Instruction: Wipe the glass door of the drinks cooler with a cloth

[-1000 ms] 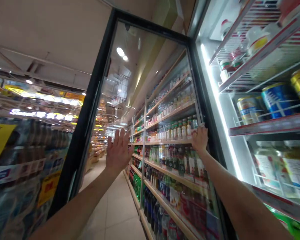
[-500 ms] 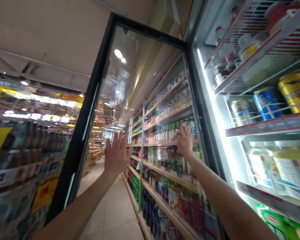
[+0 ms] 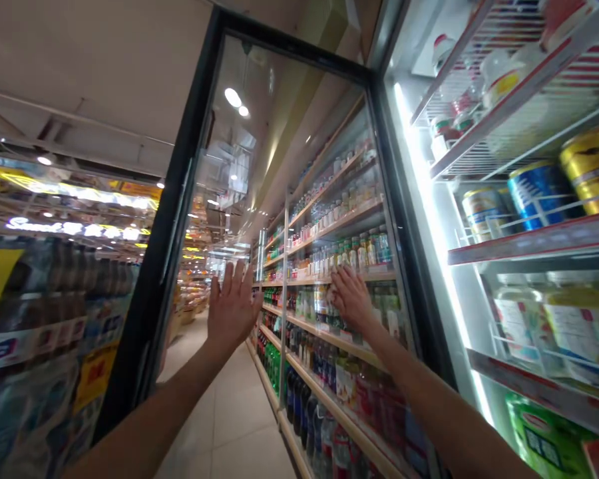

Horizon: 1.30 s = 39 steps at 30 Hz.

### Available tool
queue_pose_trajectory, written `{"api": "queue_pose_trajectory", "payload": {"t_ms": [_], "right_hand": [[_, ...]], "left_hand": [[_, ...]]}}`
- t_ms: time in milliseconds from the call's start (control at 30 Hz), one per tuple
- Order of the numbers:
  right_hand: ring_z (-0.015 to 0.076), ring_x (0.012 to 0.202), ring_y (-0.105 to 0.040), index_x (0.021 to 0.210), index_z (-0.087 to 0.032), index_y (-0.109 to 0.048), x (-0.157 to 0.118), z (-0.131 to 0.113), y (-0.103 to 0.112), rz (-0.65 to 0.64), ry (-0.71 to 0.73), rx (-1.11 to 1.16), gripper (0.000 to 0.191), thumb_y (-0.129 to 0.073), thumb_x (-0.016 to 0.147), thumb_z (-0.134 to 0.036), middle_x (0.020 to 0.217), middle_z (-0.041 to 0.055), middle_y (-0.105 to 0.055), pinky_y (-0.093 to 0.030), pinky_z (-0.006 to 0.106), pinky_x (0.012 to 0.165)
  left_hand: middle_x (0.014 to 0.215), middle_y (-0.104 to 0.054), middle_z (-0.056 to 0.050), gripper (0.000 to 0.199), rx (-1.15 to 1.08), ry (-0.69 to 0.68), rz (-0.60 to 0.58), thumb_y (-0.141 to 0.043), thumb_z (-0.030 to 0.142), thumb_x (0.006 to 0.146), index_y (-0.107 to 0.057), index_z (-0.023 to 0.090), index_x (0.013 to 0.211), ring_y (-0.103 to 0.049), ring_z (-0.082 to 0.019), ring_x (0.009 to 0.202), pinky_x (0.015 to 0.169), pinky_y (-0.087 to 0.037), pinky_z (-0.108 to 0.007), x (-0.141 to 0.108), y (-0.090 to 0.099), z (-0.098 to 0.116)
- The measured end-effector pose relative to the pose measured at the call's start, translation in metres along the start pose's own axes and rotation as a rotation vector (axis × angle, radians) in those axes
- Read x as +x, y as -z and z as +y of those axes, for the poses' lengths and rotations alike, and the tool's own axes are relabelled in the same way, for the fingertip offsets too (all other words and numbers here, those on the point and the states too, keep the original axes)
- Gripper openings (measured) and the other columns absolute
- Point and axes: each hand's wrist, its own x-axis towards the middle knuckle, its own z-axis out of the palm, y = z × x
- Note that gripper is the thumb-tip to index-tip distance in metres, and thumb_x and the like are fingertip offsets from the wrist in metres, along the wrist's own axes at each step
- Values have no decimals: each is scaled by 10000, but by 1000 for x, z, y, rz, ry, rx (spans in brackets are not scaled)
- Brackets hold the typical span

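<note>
Glass door (image 3: 299,166) of the cooler (image 3: 419,166) stood open at 12 o'clock. Left hand (image 3: 233,307) and right hand (image 3: 352,299) lay flat and open on it, at 8 and 4 o'clock. It looked heavy and slippery; I'd grip the black frame (image 3: 177,219).

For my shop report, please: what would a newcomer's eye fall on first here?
At the centre, the left hand and right hand are raised, open, at the black-framed glass door. To the right, a brightly lit cooler shelf holds a blue can and a gold can.
</note>
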Motion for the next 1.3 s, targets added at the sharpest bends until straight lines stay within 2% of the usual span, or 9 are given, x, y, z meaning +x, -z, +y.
{"api": "queue_pose_trajectory", "payload": {"t_ms": [167, 300, 367, 533, 733, 933, 1100, 1167, 1300], "right_hand": [[308, 1289, -341, 1277, -95, -464, -17, 4, 9, 161, -385, -93, 462, -351, 853, -240, 1319, 195, -469, -320, 544, 998], [255, 1334, -285, 1253, -184, -501, -29, -20, 10, -87, 130, -17, 440, -416, 824, -227, 1365, 104, -447, -297, 454, 1050], [234, 1330, -297, 1249, -220, -503, -33, -29, 8, -136, 249, 5, 437, -413, 821, -216, 1363, 68, -458, -279, 447, 1059], [292, 1305, -324, 1263, -142, -488, -36, -31, 1, 144, -324, -110, 451, -355, 838, -216, 1337, 161, -460, -318, 504, 994], [221, 1335, -292, 1212, -240, -533, -53, -41, 7, -37, 192, -7, 410, -420, 818, -220, 1336, 61, -482, -264, 434, 1064], [279, 1308, -324, 1246, -176, -505, -54, -24, 6, 179, -335, -112, 433, -364, 839, -218, 1341, 140, -457, -319, 497, 1007], [237, 1334, -294, 1218, -246, -528, -58, -38, 8, -80, 137, -3, 408, -416, 826, -234, 1350, 72, -466, -274, 456, 1058], [241, 1306, -342, 1205, -235, -535, -58, -24, 10, -34, 28, -16, 399, -410, 826, -235, 1322, 82, -495, -289, 471, 1047], [299, 1271, -375, 1262, -117, -475, -63, 1, 11, 241, -477, -85, 467, -370, 822, -229, 1292, 186, -495, -334, 540, 992]], "left_hand": [[1437, -308, -155, 527, 6, -38, -20, -354, 368, 884, -366, 113, 1345, -203, -292, 1359, 1082, -170, -505, -20, 1, 2], [1444, -295, -152, 529, -4, -40, -21, -347, 365, 886, -349, 121, 1355, -179, -281, 1368, 1087, -152, -508, -22, 2, 2], [1441, -300, -156, 527, -2, -44, -14, -341, 365, 888, -350, 117, 1354, -174, -278, 1369, 1089, -149, -506, -21, 2, 2], [1433, -314, -162, 522, -5, -50, 1, -349, 359, 889, -353, 116, 1351, -170, -277, 1370, 1087, -154, -501, -22, 2, 2], [1435, -312, -158, 526, -23, -47, 5, -371, 357, 884, -344, 127, 1357, -170, -276, 1370, 1089, -153, -504, -24, 1, 2], [1435, -307, -163, 524, -32, -35, -10, -373, 359, 884, -359, 115, 1347, -180, -282, 1367, 1089, -152, -507, -24, 1, 2], [1435, -310, -154, 524, -32, -32, -12, -371, 361, 885, -355, 120, 1351, -194, -276, 1363, 1092, -150, -504, -24, 2, 3], [1434, -312, -152, 524, -21, -34, -12, -374, 360, 886, -357, 119, 1351, -192, -275, 1364, 1095, -146, -496, -24, 2, 3], [1442, -298, -145, 522, -10, -38, -13, -375, 357, 887, -354, 124, 1354, -164, -266, 1372, 1101, -133, -489, -25, 1, 4]]}}
